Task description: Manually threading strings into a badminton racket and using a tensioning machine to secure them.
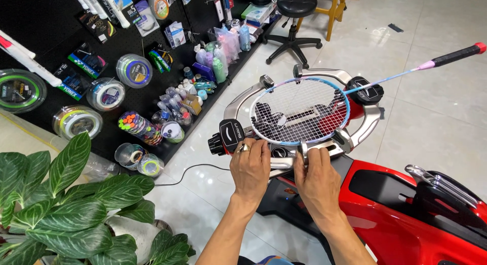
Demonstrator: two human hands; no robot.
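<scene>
Tiled shop floor | racket head clamped just beyond left hand, right hand

A racket is lying flat in the round silver cradle of a red stringing machine, its handle pointing away to the right. The left hand is resting on the near edge of the frame beside a black knob, fingers curled (a ring showing on one). The right hand is pressing at a metal clamp just beside it. String reels are hanging on the black wall to the left, above a leafy plant.
</scene>
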